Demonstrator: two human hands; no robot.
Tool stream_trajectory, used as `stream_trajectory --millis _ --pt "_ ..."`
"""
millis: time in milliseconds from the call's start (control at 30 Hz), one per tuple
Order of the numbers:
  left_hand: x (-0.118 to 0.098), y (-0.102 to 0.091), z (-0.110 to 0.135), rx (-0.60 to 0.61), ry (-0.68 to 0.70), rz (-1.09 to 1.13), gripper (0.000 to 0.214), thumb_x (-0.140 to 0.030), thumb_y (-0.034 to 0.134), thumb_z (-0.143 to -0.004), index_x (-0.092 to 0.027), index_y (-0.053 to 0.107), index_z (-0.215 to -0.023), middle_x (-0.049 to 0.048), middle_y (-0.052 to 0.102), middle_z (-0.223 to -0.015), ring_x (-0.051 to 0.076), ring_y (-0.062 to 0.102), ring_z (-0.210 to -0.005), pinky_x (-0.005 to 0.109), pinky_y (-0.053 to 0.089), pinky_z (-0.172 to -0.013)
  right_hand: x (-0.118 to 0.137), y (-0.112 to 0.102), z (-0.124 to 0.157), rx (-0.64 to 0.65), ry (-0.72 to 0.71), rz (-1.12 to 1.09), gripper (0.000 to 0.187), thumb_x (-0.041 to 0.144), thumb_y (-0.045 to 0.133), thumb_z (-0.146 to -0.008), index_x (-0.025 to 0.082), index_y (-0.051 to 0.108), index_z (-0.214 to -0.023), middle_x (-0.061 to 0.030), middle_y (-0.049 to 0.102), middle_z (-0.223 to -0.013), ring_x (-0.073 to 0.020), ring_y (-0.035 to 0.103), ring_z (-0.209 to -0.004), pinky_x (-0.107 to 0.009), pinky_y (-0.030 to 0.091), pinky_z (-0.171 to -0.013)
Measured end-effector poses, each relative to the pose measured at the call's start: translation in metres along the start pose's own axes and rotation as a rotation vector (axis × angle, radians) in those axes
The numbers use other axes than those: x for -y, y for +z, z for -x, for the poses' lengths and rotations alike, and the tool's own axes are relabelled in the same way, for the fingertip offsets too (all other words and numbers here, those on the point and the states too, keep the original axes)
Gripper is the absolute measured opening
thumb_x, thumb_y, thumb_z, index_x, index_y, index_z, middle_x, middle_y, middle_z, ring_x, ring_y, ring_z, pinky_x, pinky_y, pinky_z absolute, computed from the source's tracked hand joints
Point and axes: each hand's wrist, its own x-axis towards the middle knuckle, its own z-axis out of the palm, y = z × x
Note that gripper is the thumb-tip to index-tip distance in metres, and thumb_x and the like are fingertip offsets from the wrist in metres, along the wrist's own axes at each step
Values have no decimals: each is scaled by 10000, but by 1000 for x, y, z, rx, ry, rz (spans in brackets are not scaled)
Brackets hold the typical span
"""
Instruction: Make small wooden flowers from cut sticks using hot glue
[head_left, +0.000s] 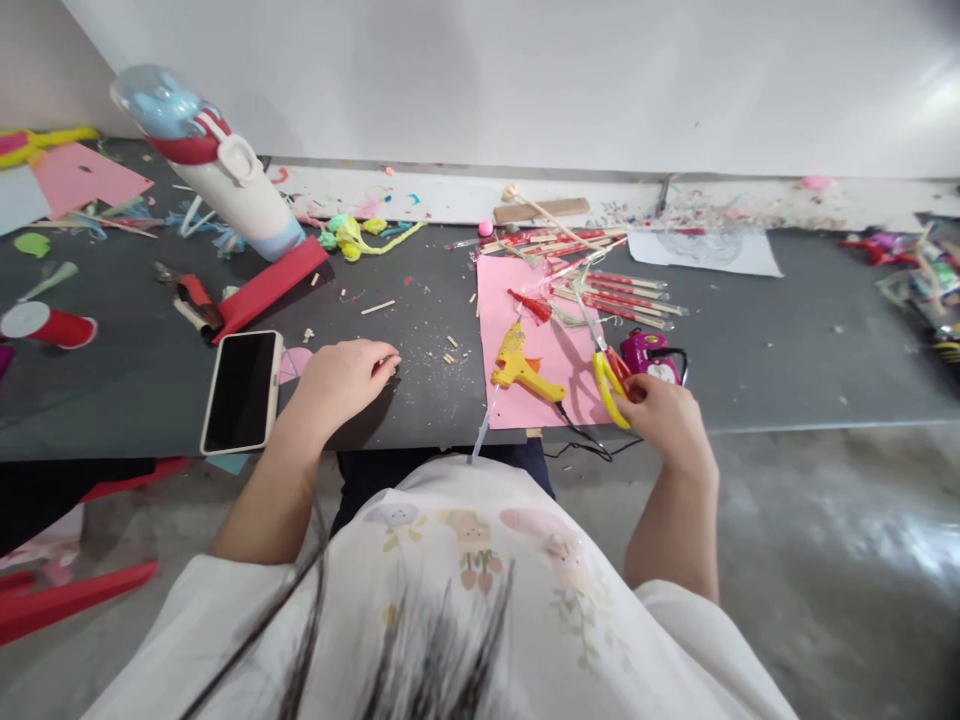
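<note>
My left hand (343,378) rests on the dark table (787,330) near its front edge, fingers curled and pinched together; whether they hold anything is hidden. A phone (242,391) lies face up just left of it. My right hand (664,415) is closed on the yellow handles of a pair of scissors (609,377), whose blades point away over a pink paper sheet (525,345). A yellow glue gun (522,368) lies on that sheet between my hands. A magenta tool (652,355) sits right by my right hand.
Red-wrapped sticks (615,295) lie at the far end of the pink sheet. A white bottle with a blue lid (217,165) leans at back left, beside a red paper strip (270,287) and a red cup (49,325). Scraps litter the table.
</note>
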Motion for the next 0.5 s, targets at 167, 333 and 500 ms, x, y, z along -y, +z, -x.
stream_trajectory --millis 167,333,500 --pt "1 3 0 -1 14 21 353 -360 402 -943 -224 717 -1030 35 752 -1075 247 695 -973 318 458 -731 0 -9 -4 24 22 33 237 387 532 -748 190 641 -823 -100 709 -809 -245 616 -739 -307 352 -614" --pt "1 5 0 8 12 38 355 -371 404 -937 -232 715 -1038 42 748 -1094 255 694 -967 324 461 -731 14 -15 -5 41 -6 138 283 405 504 -800 178 670 -827 -127 729 -846 -277 650 -795 -317 340 -611" --pt "-3 8 0 13 37 40 364 -391 396 -943 -249 718 -1036 42 750 -1082 246 692 -945 316 454 -720 33 -15 -8 40 -10 184 331 454 537 -794 162 691 -827 -144 724 -819 -291 664 -795 -317 340 -588"
